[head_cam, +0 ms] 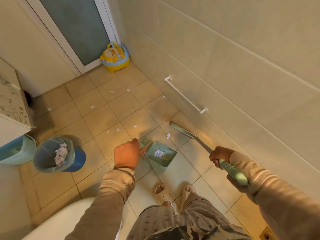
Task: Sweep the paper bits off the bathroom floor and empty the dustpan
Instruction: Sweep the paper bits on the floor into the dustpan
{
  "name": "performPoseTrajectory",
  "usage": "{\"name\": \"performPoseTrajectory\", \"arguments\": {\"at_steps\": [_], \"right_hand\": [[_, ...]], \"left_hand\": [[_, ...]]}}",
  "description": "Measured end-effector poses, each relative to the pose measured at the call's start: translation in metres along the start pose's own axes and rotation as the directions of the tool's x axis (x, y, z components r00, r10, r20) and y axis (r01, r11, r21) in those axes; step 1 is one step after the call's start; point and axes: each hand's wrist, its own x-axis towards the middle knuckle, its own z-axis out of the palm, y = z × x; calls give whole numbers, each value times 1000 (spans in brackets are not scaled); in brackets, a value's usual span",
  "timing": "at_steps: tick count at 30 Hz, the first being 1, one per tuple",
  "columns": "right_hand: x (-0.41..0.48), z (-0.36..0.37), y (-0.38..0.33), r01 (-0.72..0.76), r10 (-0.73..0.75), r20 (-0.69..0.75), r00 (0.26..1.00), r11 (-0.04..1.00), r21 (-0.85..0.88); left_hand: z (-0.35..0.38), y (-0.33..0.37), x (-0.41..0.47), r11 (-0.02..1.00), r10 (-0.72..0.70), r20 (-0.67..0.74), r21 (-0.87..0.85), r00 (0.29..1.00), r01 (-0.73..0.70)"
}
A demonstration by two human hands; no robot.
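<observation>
My left hand [127, 155] grips the handle of a pale green dustpan [161, 155] resting on the tiled floor, with a few white paper bits inside it. My right hand [219, 155] is closed around the green broom handle [232, 170]. The broom head [181, 131] lies on the floor close to the right wall, beyond the dustpan. A paper bit [168, 135] sits between broom head and dustpan. More white paper bits [136, 125] are scattered over the tiles farther out. A lined blue bin [57, 154] holding paper stands to the left.
A yellow duck potty [115, 57] sits in the far corner by the glass door [74, 26]. A white towel rail [186, 94] is fixed low on the right wall. A cabinet [12, 104] and a light blue container [16, 149] stand left; a toilet rim [65, 219] is near left.
</observation>
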Motion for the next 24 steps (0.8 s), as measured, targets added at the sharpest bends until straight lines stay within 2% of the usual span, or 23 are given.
{"name": "performPoseTrajectory", "arguments": {"at_steps": [5,9,15,18,21,24], "right_hand": [[31,-15,-28,82,-83,-51,995,996,-27],[52,-24,-48,59,-62,-41,997,996,-69],[67,-20,-27,-27,60,68,996,914,-404],[61,-14,14,14,80,153,985,847,-531],[51,-17,50,-20,128,184,975,868,-496],[40,-26,70,-133,229,290,929,940,-315]], "left_hand": [[-3,3,6,999,-9,24,43,1000,8],[-5,7,8,999,-22,45,47,999,20],[-6,8,11,997,-42,65,61,997,38],[-6,8,15,996,-66,79,63,995,61],[-8,7,21,995,-71,73,72,995,65],[-10,4,27,995,-78,72,66,994,74]]}}
